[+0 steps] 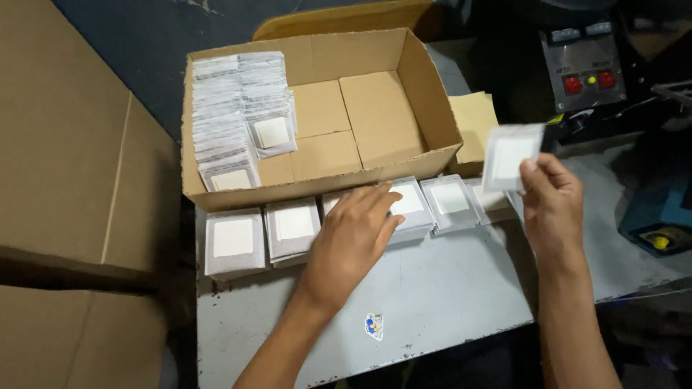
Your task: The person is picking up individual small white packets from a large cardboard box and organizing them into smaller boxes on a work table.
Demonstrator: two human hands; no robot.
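My left hand (353, 234) lies flat on a stack of small clear packets with white squares (411, 205), fingers spread toward its top packet. My right hand (551, 202) holds one such packet (510, 155) up by its lower corner, above the table's right side. Several stacks of the same packets (234, 241) stand in a row along the front of an open cardboard box (425, 108). Inside the box, two rows of packets (231, 115) fill the left side.
The grey table (447, 288) has a small sticker (373, 325) near its front edge. Flat cardboard sheets (65, 166) lie to the left. A machine with red buttons (585, 65) and a blue device (659, 216) stand at the right. Yellow envelopes (472, 122) sit behind the box.
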